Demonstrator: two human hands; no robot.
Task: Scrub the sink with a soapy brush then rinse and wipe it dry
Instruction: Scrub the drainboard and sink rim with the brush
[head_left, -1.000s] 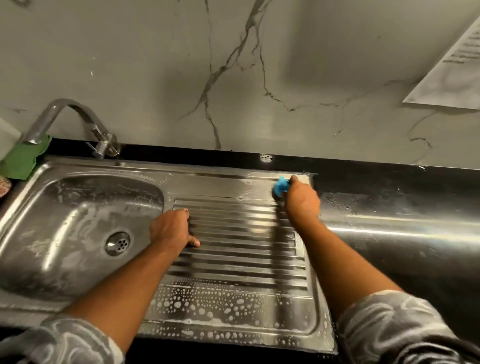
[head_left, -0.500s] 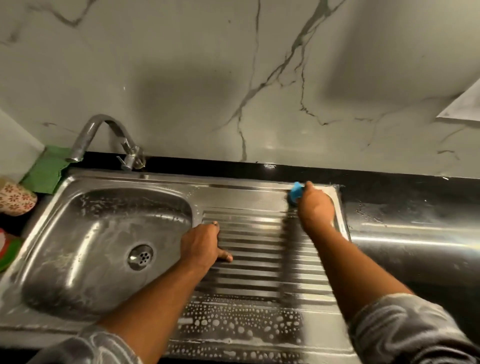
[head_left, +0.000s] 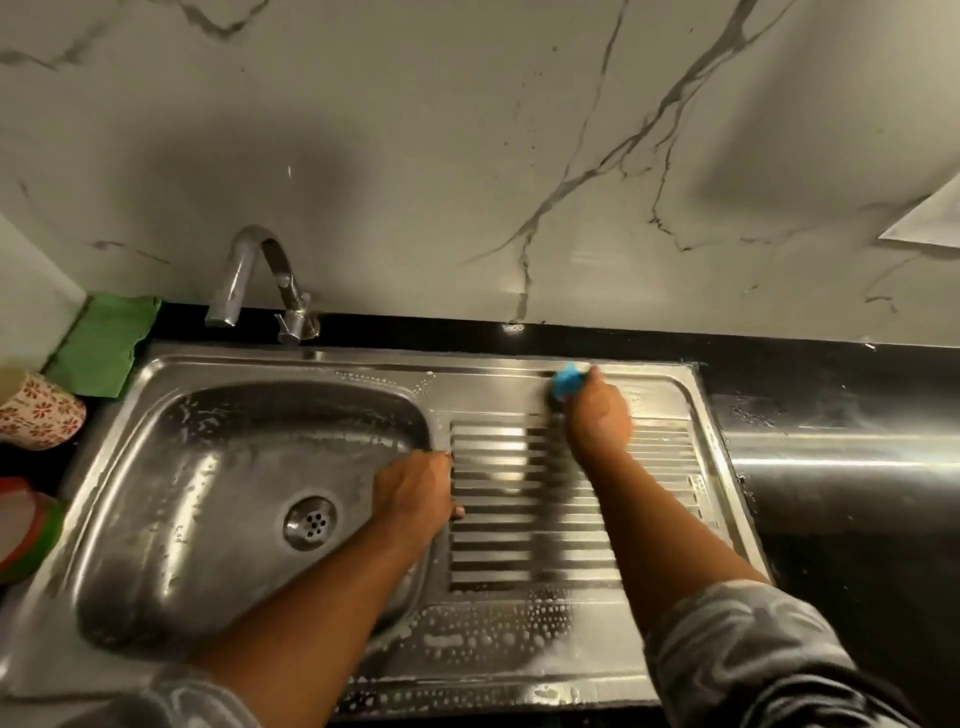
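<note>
I see the sink (head_left: 208, 457) under me, and the blue brush (head_left: 566, 382) is up at 1 o'clock on it, right against the back rim, just past the top of the ridged draining part (head_left: 519, 499). My right hand (head_left: 597, 421) is curled tight over the brush, so only a little blue pokes out at the 11 o'clock side of my knuckles. I think the brush is small and light, with a hard top and soft bristles below. It looks wet and soapy, so I guess it could slip. The best place to hold it is over the top, fingers wrapped down both sides, pushing it flat on the steel. The steel itself looks hard and slick, so the brush should slide easily. My right arm comes in from 5 o'clock and is stretched far out, wrist bent down a bit. My left hand (head_left: 415, 496) holds nothing. It rests palm down on the strip between the bowl and the ridges, near the middle, with the thumb tip poking out toward 3 o'clock. That arm comes in from 7 o'clock and seems to prop me up. Soap bubbles (head_left: 483, 639) sit at 6 o'clock. The tap (head_left: 254, 275) is at 11 o'clock, and a green cloth (head_left: 104, 345) lies at 10 o'clock.
</note>
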